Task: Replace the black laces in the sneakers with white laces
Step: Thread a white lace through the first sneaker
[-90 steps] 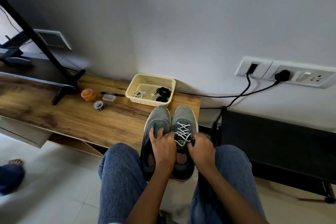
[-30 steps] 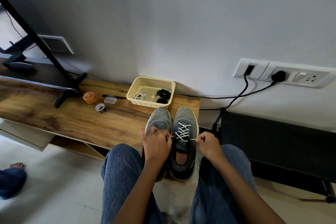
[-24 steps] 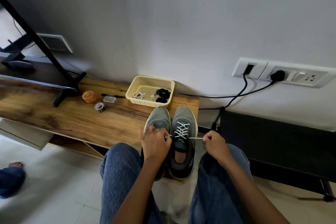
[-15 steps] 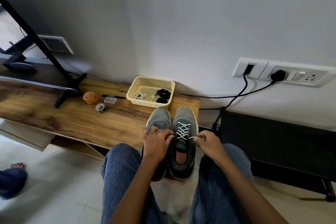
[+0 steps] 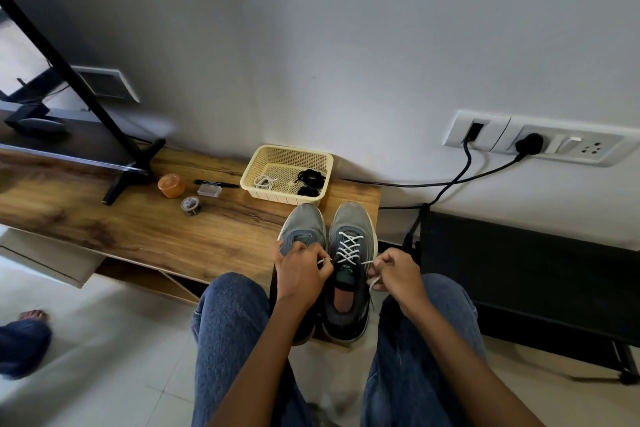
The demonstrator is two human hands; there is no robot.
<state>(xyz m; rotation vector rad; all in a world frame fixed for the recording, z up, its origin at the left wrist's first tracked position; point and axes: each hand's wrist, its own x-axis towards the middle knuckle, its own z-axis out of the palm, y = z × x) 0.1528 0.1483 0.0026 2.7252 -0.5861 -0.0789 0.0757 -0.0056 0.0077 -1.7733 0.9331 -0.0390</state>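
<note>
Two grey sneakers stand side by side at the wooden table's near right corner. The right sneaker (image 5: pixel 350 229) carries a white lace (image 5: pixel 349 247) crossed through its eyelets. The left sneaker (image 5: pixel 302 225) shows no lace and is partly hidden. My left hand (image 5: pixel 300 273) lies over the left sneaker and pinches the lace's left end. My right hand (image 5: pixel 394 274) pinches the right end beside the right sneaker, a loose tail hanging below my fingers. A cream basket (image 5: pixel 263 159) behind the sneakers holds a coiled white lace (image 5: pixel 264 181) and bundled black laces (image 5: pixel 310 181).
On the wooden table (image 5: pixel 138 229) sit an orange jar (image 5: pixel 171 185), a tape roll (image 5: pixel 190 204), a small clear box (image 5: pixel 209 189), a black pen (image 5: pixel 214 183) and a black stand's foot (image 5: pixel 131 170). Black cables (image 5: pixel 450 180) run from wall sockets. Another person's foot (image 5: pixel 31 315) is at far left.
Three seconds ago both hands were close together over the right sneaker's tongue. Since then they pulled the lace ends apart sideways, came back in, and now hold them slightly apart.
</note>
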